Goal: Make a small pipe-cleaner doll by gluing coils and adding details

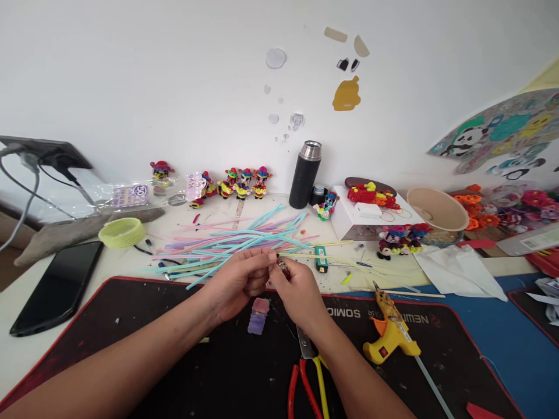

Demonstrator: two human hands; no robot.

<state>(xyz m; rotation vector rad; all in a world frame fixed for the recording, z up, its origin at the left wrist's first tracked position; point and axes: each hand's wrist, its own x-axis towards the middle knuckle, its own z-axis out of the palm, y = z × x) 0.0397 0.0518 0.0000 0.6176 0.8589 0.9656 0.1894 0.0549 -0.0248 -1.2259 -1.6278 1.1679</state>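
My left hand and my right hand meet above the back edge of the black mat. Thumb and fingers of my left hand pinch together at a tiny dark piece, too small to name. The fingers of my right hand are wrapped round a small thing with a shiny metal end, mostly hidden in the grip. Just behind the fingertips lie pale yellow pipe cleaners. Below the hands, a pink and purple block rests on the mat. Red- and yellow-handled pliers lie partly under my right forearm.
A yellow glue gun lies on the mat at right. Pipe cleaners are heaped behind it. A black phone and green rings are at left. A black flask, small dolls and a white box stand near the wall.
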